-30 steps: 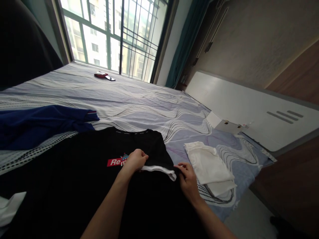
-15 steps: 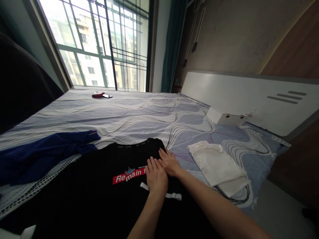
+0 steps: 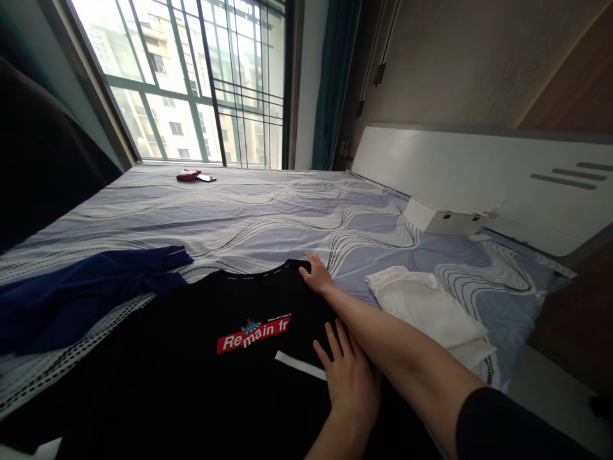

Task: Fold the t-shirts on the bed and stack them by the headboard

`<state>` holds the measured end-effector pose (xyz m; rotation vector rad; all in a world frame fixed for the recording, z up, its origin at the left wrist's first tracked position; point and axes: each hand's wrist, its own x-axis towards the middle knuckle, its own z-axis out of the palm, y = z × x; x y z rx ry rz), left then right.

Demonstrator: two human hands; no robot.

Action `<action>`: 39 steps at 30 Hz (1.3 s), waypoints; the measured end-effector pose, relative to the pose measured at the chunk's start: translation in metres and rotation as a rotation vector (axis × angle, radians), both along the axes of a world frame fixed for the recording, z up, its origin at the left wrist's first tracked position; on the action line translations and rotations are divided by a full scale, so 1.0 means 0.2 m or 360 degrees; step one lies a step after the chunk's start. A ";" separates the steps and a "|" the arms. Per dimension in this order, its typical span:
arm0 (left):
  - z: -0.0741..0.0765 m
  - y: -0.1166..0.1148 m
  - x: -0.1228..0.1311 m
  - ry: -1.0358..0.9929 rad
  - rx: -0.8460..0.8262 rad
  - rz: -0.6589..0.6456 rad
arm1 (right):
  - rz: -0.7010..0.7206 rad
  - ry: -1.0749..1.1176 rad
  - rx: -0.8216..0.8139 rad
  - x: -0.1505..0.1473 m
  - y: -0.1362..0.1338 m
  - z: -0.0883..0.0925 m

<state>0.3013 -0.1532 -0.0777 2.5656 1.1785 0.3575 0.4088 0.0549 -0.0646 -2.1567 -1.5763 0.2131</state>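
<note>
A black T-shirt (image 3: 191, 377) with a red "Remain fr" print and a white strip lies spread out in front of me. My left hand (image 3: 352, 377) rests on its right part, fingers spread, beside the end of the white strip. My right hand (image 3: 317, 275) reaches past it to the shirt's shoulder by the collar. Its thumb stands apart from the fingers, and part of the fingers is hidden. To the left is a dark blue garment (image 3: 105, 281); a folded white cloth (image 3: 421, 303) lies right of my right forearm.
The patterned bedsheet (image 3: 268, 211) stretches to the window. Near the white headboard (image 3: 460, 160) sits a white box (image 3: 445, 220). A phone (image 3: 207, 178) and a red item (image 3: 188, 175) lie at the far edge. Something dark (image 3: 43, 153) blocks the left side.
My left hand has slid right and toward me, uncovering more of the print. My right hand has moved up to the shirt's shoulder edge. The view has shifted slightly.
</note>
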 end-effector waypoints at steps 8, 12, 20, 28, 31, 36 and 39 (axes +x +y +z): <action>-0.05 -0.01 0.02 -0.0075 0.0034 -0.0011 | -0.0181 0.0167 -0.0173 0.20 0.19 0.07; 0.01 0.00 0.01 -0.0048 -0.0100 -0.0107 | -0.0227 0.0271 -0.0157 0.24 0.21 0.05; 0.24 0.48 -0.27 -0.0571 -0.0149 0.0124 | 0.0076 0.0624 0.0048 0.19 -0.40 0.06; 0.03 0.63 -0.33 -0.0019 0.0285 0.0333 | -0.0068 -0.0257 -0.0133 0.01 -1.63 -0.14; 0.04 0.61 -0.32 0.0002 0.0272 0.0368 | -0.0233 -0.0463 -0.0254 -0.05 -1.67 -0.14; 0.05 0.47 -0.55 0.0077 0.0381 0.0468 | -0.0303 -0.0583 -0.0301 -0.06 -1.61 -0.11; 0.04 0.32 -0.87 0.0204 0.0438 0.0595 | -0.0291 -0.0642 -0.0260 -0.05 -1.63 -0.14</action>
